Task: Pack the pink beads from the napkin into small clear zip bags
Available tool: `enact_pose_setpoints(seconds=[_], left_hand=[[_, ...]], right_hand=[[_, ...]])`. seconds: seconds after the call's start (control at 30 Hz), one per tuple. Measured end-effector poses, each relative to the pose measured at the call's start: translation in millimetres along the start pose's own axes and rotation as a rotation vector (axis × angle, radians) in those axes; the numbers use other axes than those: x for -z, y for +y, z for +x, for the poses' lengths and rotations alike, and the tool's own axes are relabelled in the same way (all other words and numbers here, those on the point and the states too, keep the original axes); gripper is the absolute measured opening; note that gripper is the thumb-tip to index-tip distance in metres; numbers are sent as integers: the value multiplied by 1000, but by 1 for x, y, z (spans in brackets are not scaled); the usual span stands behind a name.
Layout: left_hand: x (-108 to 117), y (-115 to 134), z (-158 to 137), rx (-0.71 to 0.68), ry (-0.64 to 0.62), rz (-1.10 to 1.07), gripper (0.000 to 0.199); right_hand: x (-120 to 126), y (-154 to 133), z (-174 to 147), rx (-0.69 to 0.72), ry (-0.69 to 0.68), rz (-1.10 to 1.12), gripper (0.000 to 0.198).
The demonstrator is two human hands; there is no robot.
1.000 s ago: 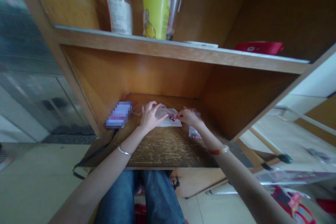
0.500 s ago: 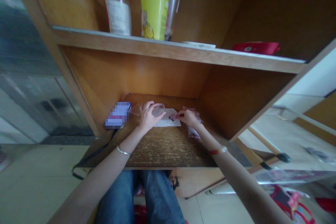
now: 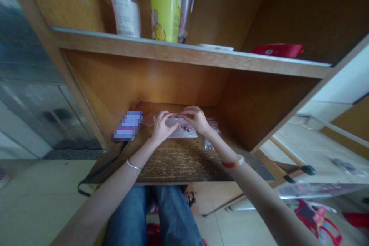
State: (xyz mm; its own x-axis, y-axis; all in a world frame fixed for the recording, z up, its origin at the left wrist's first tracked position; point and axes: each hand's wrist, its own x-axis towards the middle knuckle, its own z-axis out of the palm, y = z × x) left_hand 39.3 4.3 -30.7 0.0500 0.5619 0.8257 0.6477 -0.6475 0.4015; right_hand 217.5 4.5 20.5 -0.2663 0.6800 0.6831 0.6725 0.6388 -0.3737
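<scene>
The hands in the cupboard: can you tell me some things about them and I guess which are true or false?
1. Both hands, the left hand and the right hand, touch a clear plastic bag. True.
2. The bag lies on the upper shelf. False: it lies on the lower wooden shelf.
3. A yellow-green bottle stands on the upper shelf. True.
4. The left wrist is bare. False: it wears a thin silver bracelet.
5. A red flat thing lies on the upper shelf. True.
</scene>
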Motion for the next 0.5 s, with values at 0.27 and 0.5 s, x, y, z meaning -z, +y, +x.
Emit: enact_pose_setpoints(seconds=[0.27, 0.5], left_hand=[[-2, -2, 2, 15, 32, -82, 28], [-4, -4, 2, 88, 71, -100, 26]], right_hand=[[0, 25, -11, -116, -72, 54, 15], [10, 38, -43, -283, -362, -198, 19]])
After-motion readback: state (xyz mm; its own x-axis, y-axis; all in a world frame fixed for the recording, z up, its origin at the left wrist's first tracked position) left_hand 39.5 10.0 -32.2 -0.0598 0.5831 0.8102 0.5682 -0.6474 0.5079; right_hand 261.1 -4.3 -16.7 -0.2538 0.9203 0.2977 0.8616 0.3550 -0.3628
